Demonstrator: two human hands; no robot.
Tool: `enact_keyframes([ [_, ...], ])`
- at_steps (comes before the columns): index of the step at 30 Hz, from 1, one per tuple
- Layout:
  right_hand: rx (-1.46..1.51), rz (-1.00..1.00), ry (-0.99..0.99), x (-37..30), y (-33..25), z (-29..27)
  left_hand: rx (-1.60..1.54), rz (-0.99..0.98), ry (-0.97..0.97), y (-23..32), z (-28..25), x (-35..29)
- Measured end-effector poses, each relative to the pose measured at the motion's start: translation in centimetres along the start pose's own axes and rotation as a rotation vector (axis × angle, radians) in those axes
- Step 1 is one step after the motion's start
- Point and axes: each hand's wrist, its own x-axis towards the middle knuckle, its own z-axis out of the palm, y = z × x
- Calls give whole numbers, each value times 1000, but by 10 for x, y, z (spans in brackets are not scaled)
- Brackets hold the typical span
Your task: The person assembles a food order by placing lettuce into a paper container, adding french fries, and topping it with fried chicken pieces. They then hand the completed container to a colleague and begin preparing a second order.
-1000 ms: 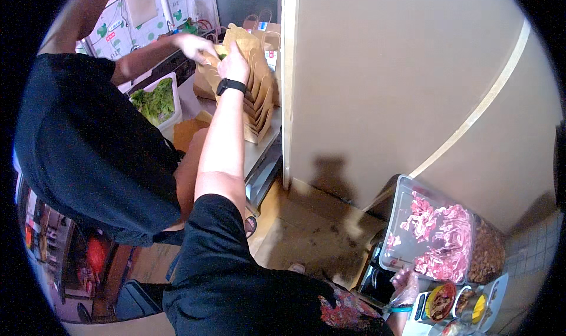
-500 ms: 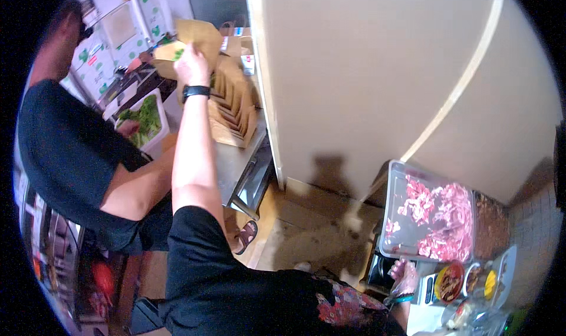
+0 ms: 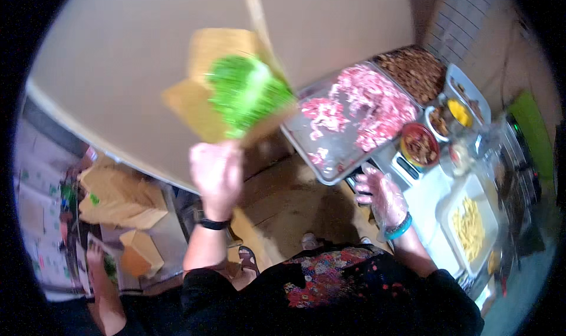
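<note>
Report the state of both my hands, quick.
Left hand: closed, holding a brown paper box of green leaves.
Right hand: open, nothing visible in it.

Left hand (image 3: pixel 217 168), right hand (image 3: pixel 380 197): person's own two. Co-worker's hand (image 3: pixel 95 256): one. Brown paper box (image 3: pixel 219 44) in left hand: one, with one green lettuce heap (image 3: pixel 239 94). Rectangular tray (image 3: pixel 336 153) with pink sliced meat (image 3: pixel 383 106): one. Red round bowl (image 3: pixel 404 136): one. White rectangular tub (image 3: pixel 476 187) with pale yellow strips (image 3: pixel 469 230): one. Black wristband (image 3: pixel 213 224): one. Teal wristband (image 3: pixel 398 226): one.

Right surface (image 3: pixel 425 199): scale (image 3: pixel 407 168) toward left edge, white tub (image 3: pixel 446 217)
Left surface (image 3: pixel 175 237): brown paper containers (image 3: pixel 121 197) near right edge
</note>
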Motion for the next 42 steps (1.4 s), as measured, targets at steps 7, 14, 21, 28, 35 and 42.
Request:
enact_keyframes([
  [7, 42, 68, 43, -66, -48, -72, -751, 332, -502, 160, 118, -34],
  [14, 264, -78, 290, -137, -53, -175, -880, 565, -627, 284, 160, -44],
  [21, 113, -338, 545, -191, -62, -250, -1169, -162, -476, 386, 196, -56],
  [28, -413, -201, 719, -239, -63, -319, -1567, -655, -1205, 449, 245, -103],
  [35, -460, -327, 682, -257, -80, -329, -1383, -765, -1190, 482, 245, -98],
  [42, -583, -285, 633, -260, -83, -344, -1408, -854, -1112, 485, 266, -123],
])
